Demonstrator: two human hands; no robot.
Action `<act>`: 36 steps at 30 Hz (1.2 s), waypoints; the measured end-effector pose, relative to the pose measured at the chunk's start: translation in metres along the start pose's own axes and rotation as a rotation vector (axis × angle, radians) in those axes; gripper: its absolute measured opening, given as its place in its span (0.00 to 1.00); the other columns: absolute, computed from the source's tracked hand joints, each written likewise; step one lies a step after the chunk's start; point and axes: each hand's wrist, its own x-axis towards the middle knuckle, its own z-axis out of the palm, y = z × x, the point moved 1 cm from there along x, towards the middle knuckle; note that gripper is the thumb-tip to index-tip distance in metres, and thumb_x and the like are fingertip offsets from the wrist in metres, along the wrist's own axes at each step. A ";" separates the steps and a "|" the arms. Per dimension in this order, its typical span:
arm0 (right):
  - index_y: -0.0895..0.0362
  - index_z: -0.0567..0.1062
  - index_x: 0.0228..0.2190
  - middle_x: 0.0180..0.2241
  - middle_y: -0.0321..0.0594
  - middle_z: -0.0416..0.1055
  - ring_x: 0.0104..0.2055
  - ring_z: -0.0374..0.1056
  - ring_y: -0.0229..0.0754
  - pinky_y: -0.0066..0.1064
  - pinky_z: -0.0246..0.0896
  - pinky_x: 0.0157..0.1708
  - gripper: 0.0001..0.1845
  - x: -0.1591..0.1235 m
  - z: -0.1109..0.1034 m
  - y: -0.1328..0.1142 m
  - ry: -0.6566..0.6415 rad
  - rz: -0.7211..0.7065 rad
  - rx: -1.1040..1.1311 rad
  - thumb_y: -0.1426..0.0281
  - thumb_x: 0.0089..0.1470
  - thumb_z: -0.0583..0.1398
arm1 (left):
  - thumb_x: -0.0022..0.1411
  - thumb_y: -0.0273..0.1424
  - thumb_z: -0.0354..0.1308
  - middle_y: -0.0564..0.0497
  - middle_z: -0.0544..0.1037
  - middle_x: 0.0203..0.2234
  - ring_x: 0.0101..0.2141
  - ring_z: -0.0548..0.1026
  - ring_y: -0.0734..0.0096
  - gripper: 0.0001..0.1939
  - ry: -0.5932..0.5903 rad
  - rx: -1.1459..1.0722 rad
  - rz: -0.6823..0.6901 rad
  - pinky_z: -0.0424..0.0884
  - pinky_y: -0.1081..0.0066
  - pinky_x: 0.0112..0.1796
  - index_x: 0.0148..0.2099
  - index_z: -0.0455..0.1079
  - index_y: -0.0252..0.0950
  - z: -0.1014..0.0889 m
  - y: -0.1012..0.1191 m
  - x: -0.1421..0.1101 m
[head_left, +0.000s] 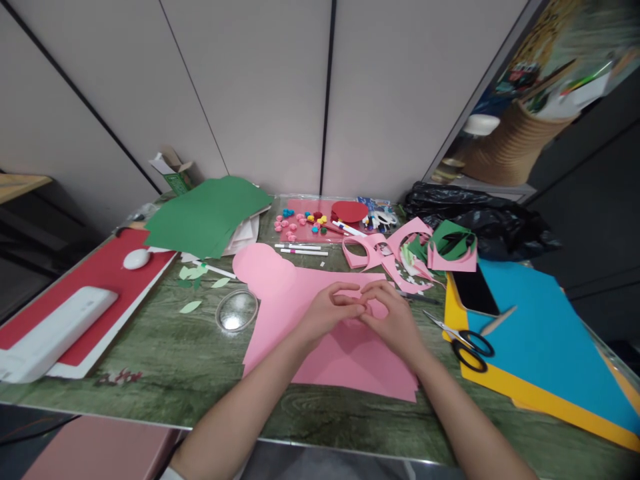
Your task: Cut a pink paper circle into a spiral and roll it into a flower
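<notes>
My left hand [327, 312] and my right hand [393, 313] meet above a stack of pink paper sheets [330, 353] on the green table. Both hands have their fingers curled, pinching a small pink paper piece [363, 308] between them. The fingertips touch at the middle. Exactly how the piece is shaped is hidden by the fingers. A rounded pink paper cutout [263, 265] lies just left of the hands.
Black-handled scissors [463, 340] and a phone [473, 290] lie on yellow and blue sheets [550, 333] at right. Pink and green scraps [425, 250], markers [303, 248], a tape ring [237, 310], green paper [210, 213], a white mouse [136, 259] and a white device [55, 330] lie around.
</notes>
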 end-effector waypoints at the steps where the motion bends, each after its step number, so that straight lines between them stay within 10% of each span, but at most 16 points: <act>1: 0.53 0.73 0.26 0.34 0.39 0.66 0.39 0.65 0.43 0.36 0.60 0.40 0.02 0.000 -0.001 0.000 -0.006 -0.010 0.001 0.71 0.46 0.62 | 0.44 0.31 0.66 0.49 0.77 0.27 0.27 0.74 0.72 0.25 0.013 0.009 -0.004 0.67 0.72 0.30 0.46 0.66 0.34 -0.001 0.001 0.000; 15: 0.48 0.77 0.34 0.39 0.42 0.66 0.42 0.62 0.45 0.40 0.61 0.41 0.08 -0.001 -0.002 0.002 -0.227 -0.134 -0.049 0.70 0.51 0.60 | 0.42 0.25 0.65 0.53 0.76 0.22 0.25 0.73 0.74 0.23 -0.120 0.217 -0.026 0.69 0.71 0.30 0.43 0.68 0.35 -0.004 0.023 -0.007; 36: 0.55 0.67 0.21 0.35 0.39 0.63 0.40 0.61 0.45 0.39 0.56 0.41 0.08 -0.001 -0.003 -0.004 -0.027 -0.036 -0.033 0.75 0.42 0.62 | 0.40 0.26 0.68 0.48 0.77 0.29 0.32 0.74 0.67 0.27 -0.139 -0.011 -0.021 0.69 0.65 0.34 0.45 0.67 0.33 0.002 0.002 0.001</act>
